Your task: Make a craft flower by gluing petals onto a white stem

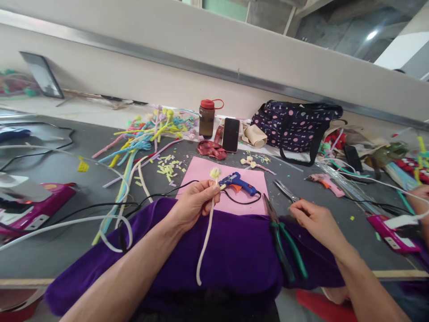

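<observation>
My left hand (196,201) is closed in a pinch on a white pipe cleaner stem (206,237) with a pale yellow fuzzy bud (215,173) at its top; the stem hangs down over a purple velvet cloth (231,250). My right hand (315,220) rests on the table with fingers curled, fingertips touching down beside the scissors (285,191) and just right of the green-handled pliers (284,241); what it pinches, if anything, I cannot make out. A blue glue gun (238,182) lies on a pink sheet (201,172) just beyond my left hand.
Coloured pipe cleaners (144,134) and cut bits lie at the back left. A brown bottle (207,117), a phone (231,134) and a dotted bag (295,125) stand by the wall. Another person's hand (420,199) is at the right edge. Pink devices (33,205) and cables flank me.
</observation>
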{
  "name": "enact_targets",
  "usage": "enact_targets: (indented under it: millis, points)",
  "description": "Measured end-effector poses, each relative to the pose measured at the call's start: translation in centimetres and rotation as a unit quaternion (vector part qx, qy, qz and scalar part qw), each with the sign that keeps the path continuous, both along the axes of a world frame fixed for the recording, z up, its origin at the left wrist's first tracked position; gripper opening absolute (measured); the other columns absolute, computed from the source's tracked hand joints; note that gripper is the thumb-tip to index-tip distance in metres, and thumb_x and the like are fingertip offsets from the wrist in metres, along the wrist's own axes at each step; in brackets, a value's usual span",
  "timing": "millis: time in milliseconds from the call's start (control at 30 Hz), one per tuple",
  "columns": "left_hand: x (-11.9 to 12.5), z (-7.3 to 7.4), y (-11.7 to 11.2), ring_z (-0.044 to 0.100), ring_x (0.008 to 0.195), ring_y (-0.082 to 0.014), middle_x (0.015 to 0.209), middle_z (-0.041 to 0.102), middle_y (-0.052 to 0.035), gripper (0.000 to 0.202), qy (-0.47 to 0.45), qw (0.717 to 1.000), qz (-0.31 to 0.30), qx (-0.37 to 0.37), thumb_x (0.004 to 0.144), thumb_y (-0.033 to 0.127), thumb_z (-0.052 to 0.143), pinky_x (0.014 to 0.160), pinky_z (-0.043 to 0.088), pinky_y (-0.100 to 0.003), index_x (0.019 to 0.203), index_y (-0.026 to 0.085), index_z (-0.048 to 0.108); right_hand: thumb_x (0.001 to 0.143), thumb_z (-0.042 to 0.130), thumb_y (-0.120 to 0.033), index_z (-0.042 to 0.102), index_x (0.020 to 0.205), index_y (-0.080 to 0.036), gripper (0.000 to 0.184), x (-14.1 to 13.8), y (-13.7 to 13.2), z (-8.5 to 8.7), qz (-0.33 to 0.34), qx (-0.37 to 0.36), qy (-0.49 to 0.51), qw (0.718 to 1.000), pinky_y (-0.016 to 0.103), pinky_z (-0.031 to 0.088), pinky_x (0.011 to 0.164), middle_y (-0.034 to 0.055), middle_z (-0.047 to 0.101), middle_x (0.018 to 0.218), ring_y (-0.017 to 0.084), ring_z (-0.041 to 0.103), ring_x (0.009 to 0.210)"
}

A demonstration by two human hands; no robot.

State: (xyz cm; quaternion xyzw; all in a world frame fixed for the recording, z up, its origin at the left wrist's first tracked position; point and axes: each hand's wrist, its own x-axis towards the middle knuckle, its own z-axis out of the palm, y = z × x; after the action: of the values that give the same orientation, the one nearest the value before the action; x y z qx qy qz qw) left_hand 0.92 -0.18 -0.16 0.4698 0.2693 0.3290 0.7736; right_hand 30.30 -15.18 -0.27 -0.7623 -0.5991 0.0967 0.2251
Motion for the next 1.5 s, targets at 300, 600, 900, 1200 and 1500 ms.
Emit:
enact_targets:
  millis: [300,600,900,1200,1500]
  points:
    - [-0.3,-0.1,0.1,0.036,0.036,-0.0005,0.057,0.054,0.0042,0.024,-0.012,1.000,0.003,0.004,0.076,0.034,0.063,0.033,0.023,-0.013,0.069,0.014,0.052,0.079,0.052,-0.038,0.062,0.089,-0.022,0.022,-5.8,10.5,0.4,0.090,-0.032,-0.091,0.991,0.025,0.036,0.063,0.0029,0.067,0.091,0.019,0.059,0.078]
    - [-0.7,0.3,0.0,0.035,0.035,0.0000,0.056,0.053,0.0043,0.026,-0.039,0.999,0.010,0.006,0.077,0.035,0.062,0.032,0.023,-0.013,0.067,0.014,0.051,0.064,0.062,-0.029,0.065,0.073,-0.021,0.013,-6.5,14.0,-1.3,0.087,-0.075,-0.031,0.993,0.024,0.027,0.052,0.0008,0.064,0.068,0.017,0.054,0.063]
    - [-0.9,0.5,0.1,0.037,0.036,0.0001,0.056,0.054,0.0039,0.022,-0.053,0.998,0.024,0.009,0.077,0.031,0.062,0.033,0.024,-0.012,0.067,0.014,0.053,0.067,0.057,-0.027,0.057,0.101,-0.019,0.035,-5.6,12.2,-1.3,0.064,-0.015,0.240,0.969,0.022,0.035,0.048,-0.0014,0.061,0.072,0.011,0.050,0.052]
    - [-1.1,0.5,0.2,0.036,0.036,-0.0002,0.055,0.052,0.0043,0.023,-0.043,0.999,0.026,0.003,0.078,0.031,0.062,0.033,0.025,-0.012,0.066,0.014,0.052,0.076,0.041,-0.033,0.056,0.098,-0.017,0.031,-5.8,12.1,0.5,0.104,0.051,0.501,0.858,0.023,0.034,0.046,0.0006,0.056,0.071,0.011,0.048,0.051]
    - [-1.0,0.5,0.2,0.036,0.036,-0.0003,0.055,0.053,0.0040,0.022,-0.044,0.999,0.024,0.005,0.078,0.030,0.062,0.033,0.025,-0.011,0.067,0.014,0.052,0.069,0.047,-0.021,0.059,0.104,-0.016,0.038,-5.7,12.0,0.3,0.127,0.067,0.573,0.807,0.024,0.033,0.048,0.0014,0.058,0.075,0.011,0.048,0.055]
